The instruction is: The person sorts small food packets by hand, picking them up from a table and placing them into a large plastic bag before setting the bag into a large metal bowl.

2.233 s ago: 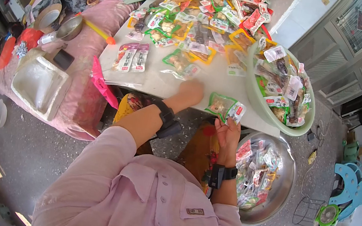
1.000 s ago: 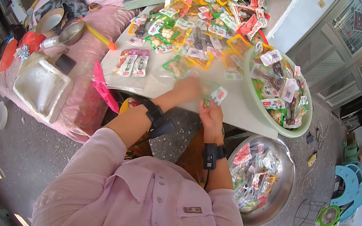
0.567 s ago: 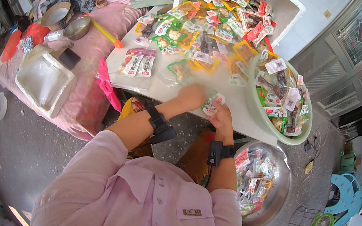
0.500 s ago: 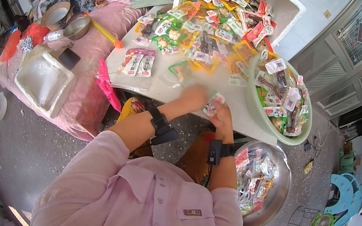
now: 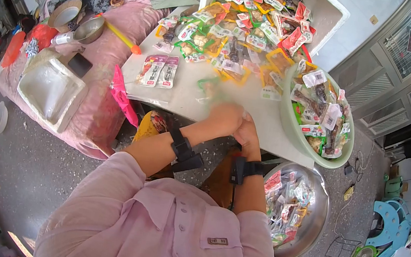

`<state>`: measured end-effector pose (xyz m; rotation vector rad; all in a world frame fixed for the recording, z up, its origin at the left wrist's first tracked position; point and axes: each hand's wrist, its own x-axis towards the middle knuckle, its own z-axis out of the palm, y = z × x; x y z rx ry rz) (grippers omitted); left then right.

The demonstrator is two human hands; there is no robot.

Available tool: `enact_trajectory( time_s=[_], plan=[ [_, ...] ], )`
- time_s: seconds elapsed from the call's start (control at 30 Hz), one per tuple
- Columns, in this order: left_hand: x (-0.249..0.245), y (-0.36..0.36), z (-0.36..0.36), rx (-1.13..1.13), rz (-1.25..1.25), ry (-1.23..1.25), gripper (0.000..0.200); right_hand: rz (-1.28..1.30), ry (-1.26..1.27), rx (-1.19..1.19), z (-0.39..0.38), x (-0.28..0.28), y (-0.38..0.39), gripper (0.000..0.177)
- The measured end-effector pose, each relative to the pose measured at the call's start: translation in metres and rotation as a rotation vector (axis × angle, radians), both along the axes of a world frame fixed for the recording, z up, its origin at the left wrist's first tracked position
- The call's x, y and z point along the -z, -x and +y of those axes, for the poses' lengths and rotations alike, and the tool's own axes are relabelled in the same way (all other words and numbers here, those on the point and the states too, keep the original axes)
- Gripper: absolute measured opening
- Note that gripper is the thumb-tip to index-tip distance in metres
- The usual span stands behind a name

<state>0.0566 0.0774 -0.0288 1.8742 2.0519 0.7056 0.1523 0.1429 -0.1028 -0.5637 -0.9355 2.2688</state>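
Observation:
My left hand point(image 5: 226, 116) is blurred by motion at the table's front edge. A smeared green-edged food packet point(image 5: 208, 87) extends from its fingertips over the tabletop and seems to be in its grip. Pressed close beside it, my right hand point(image 5: 247, 133) has its fingers closed; what they hold is hidden behind the left hand. Beyond the hands lies a pile of sealed snack packets point(image 5: 232, 53) with green, yellow and clear edges. Two white-and-purple pouches point(image 5: 158, 71) lie flat on the left of the table point(image 5: 180, 101).
A foam box point(image 5: 330, 19) of packets stands at the back. On the right is a pale green basin point(image 5: 345, 149) heaped with packets. Below it, a metal bowl point(image 5: 315, 230) on the floor holds more. A pink-covered bed point(image 5: 96, 112) with a foam tray point(image 5: 51, 92) adjoins the left.
My hands have come together, and the packet that showed in my right hand is now out of sight. The green-edged packet has shifted slightly right, towards my left hand.

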Motion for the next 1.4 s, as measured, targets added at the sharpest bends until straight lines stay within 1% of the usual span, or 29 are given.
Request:
enact_trajectory(
  time_s=[0.1, 0.17, 0.2, 0.27, 0.37, 0.47, 0.5, 0.57, 0.67, 0.77, 0.87, 0.97, 1.07, 1.17, 1.27, 1.37, 1.4],
  plan=[
    [-0.005, 0.002, -0.009, 0.035, -0.124, -0.037, 0.019, 0.048, 0.006, 0.02, -0.009, -0.005, 0.008, 0.034],
    [0.008, 0.003, -0.009, 0.006, -0.042, -0.052, 0.019, 0.074, 0.004, 0.067, -0.018, -0.007, 0.01, 0.036],
    [0.01, 0.004, -0.009, -0.013, 0.0, -0.062, 0.019, 0.117, -0.004, 0.052, -0.017, -0.006, 0.011, 0.036],
    [0.014, 0.002, -0.012, -0.009, 0.003, -0.083, 0.018, 0.194, -0.012, 0.03, -0.016, 0.0, 0.009, 0.036],
    [0.009, 0.0, -0.016, 0.021, 0.027, -0.151, 0.017, 0.178, -0.02, 0.112, -0.011, 0.018, 0.015, 0.033],
    [0.013, 0.001, -0.015, 0.031, 0.063, -0.172, 0.016, 0.081, -0.018, -0.01, 0.007, 0.047, 0.019, 0.028],
    [0.015, 0.003, -0.016, 0.028, 0.078, -0.169, 0.016, 0.038, -0.027, 0.024, 0.006, 0.042, 0.023, 0.026],
    [0.013, 0.008, -0.017, -0.012, 0.032, -0.202, 0.016, -0.048, -0.048, 0.092, -0.002, 0.019, 0.031, 0.022],
    [0.014, 0.012, -0.021, -0.051, -0.016, -0.227, 0.016, -0.328, -0.448, -0.028, -0.003, 0.003, 0.024, 0.02],
    [0.018, 0.013, -0.021, -0.043, 0.0, -0.211, 0.015, -0.5, -0.298, -0.289, -0.001, -0.019, 0.016, 0.019],
    [0.017, 0.011, -0.027, -0.007, -0.019, -0.245, 0.014, -0.369, -0.503, -0.21, -0.001, 0.01, 0.017, 0.018],
    [0.017, 0.014, -0.028, -0.024, -0.018, -0.249, 0.014, -0.257, -0.282, 0.015, -0.009, 0.008, 0.037, 0.017],
    [0.019, 0.021, -0.03, -0.054, -0.018, -0.228, 0.013, -0.631, -1.101, -0.045, 0.013, 0.031, 0.043, 0.018],
    [0.02, 0.027, -0.025, -0.06, 0.002, -0.27, 0.011, -0.158, -0.253, -0.008, 0.01, 0.016, 0.054, 0.02],
    [0.017, 0.029, -0.02, -0.059, -0.04, -0.273, 0.011, -0.222, -0.254, -0.094, 0.004, 0.003, 0.045, 0.022],
    [0.025, 0.027, -0.014, -0.01, -0.076, -0.288, 0.012, -0.085, 0.017, 0.058, -0.003, 0.012, 0.043, 0.021],
    [0.026, 0.026, -0.014, 0.015, -0.082, -0.299, 0.012, -0.129, -0.05, 0.077, -0.003, 0.014, 0.043, 0.02]
  ],
)
